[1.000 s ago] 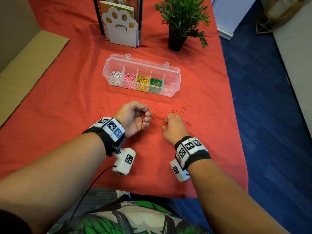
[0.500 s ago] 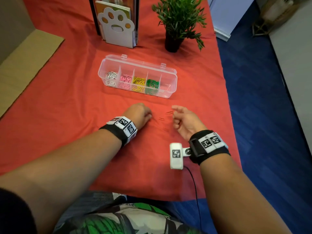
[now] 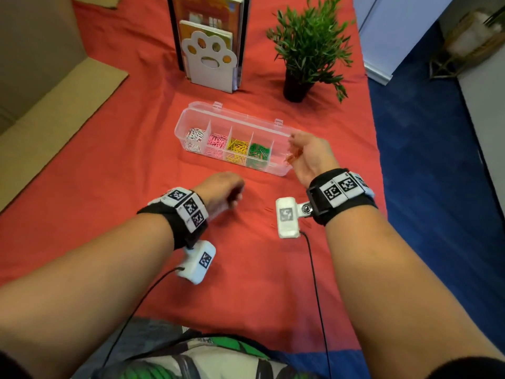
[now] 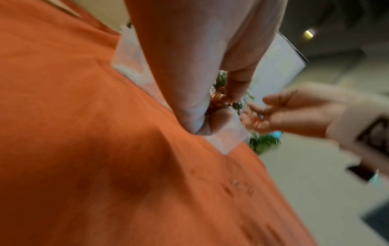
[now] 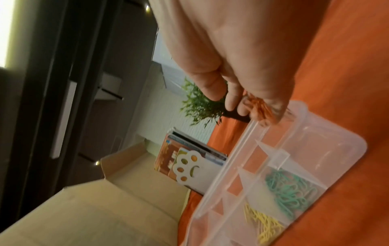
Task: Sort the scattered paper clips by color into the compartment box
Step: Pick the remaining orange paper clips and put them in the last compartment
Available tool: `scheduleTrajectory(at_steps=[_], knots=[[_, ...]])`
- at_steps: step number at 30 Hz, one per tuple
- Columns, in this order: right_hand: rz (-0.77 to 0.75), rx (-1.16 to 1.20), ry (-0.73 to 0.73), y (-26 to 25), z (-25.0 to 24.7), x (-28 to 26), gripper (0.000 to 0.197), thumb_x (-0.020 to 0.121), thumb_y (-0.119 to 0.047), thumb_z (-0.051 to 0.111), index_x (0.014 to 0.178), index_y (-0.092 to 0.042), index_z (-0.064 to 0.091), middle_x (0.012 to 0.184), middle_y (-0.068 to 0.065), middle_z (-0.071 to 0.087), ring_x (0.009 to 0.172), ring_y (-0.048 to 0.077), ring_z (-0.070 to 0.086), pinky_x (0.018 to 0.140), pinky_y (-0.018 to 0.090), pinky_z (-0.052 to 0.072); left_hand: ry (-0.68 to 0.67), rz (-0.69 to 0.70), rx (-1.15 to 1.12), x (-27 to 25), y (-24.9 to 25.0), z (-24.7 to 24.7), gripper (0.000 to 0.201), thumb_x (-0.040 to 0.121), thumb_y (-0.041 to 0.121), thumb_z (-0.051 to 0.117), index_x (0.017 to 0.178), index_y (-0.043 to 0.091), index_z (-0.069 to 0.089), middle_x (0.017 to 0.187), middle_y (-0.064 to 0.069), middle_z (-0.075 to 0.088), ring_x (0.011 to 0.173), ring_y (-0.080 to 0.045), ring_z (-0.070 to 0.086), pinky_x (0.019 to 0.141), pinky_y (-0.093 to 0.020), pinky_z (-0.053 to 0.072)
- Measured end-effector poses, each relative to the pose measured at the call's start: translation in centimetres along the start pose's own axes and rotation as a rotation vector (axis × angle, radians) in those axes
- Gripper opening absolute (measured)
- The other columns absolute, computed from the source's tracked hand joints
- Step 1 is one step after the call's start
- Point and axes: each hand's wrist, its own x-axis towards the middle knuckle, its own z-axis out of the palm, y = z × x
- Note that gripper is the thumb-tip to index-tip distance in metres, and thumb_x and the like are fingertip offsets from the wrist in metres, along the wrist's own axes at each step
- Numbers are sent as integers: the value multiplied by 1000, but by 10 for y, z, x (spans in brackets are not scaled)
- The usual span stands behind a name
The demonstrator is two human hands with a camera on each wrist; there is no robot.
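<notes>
A red cloth (image 3: 109, 187) covers the table and fills most of the head view. At 12 o'clock on it stands a book holder (image 3: 209, 64) with a white paw-shaped front, and a potted plant (image 3: 306, 53) stands at 1 o'clock, well apart from it. A flattened cardboard sheet (image 3: 54, 110) lies at 10 o'clock along the cloth's edge.

Just past the middle of the cloth sits the clear compartment box (image 3: 237, 119), open, its long side running from 9 to 3 o'clock. Its compartments hold, from the 9 o'clock end, white clips (image 3: 194, 138), pink clips (image 3: 217, 142), yellow clips (image 3: 237, 149) and green clips (image 3: 258, 153). The end compartment at 3 o'clock is partly hidden by the right hand, so what lies in it cannot be told.

The right hand (image 3: 308, 154) hovers over that 3 o'clock end of the box, palm turned inward, its fingers (image 5: 212, 89) loosely curled and cupping a bunch of red clips (image 5: 260, 108) just above the box rim. The left hand (image 3: 221, 191) rests low on the cloth at 6 o'clock from the box, near it but not touching, fingers clenched around a second small bundle of red clips (image 4: 218, 101) pinched under the thumb.

A few loose clips (image 3: 269, 210) lie on the cloth between the two wrists, hard to make out against the red.
</notes>
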Motion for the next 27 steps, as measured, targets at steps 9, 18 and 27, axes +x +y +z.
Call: scheduleTrajectory(at_steps=[9, 18, 27], knots=[[-181, -370, -63, -3, 4, -10, 35, 94, 4, 31, 84, -18, 56, 92, 0, 63, 89, 16, 61, 80, 27, 52, -63, -49, -285, 4, 53, 3, 17, 90, 5, 39, 82, 15, 50, 64, -1, 43, 56, -10, 42, 45, -16, 44], [-164, -810, 126, 27, -80, -7, 28, 87, -5, 45, 101, -17, 67, 119, 15, 65, 102, 21, 60, 102, 38, 44, 25, -56, -87, 46, 96, 65, 12, 79, 5, 46, 69, 10, 47, 69, -7, 43, 61, -19, 50, 43, -22, 52], [-132, -1427, 119, 74, -93, -19, 39, 87, -16, 49, 125, -8, 53, 123, 18, 43, 114, 38, 43, 101, 35, 36, 100, 189, 377, 48, 83, 79, 36, 85, 12, 49, 121, 11, 57, 124, -12, 60, 113, -28, 57, 100, -37, 47]])
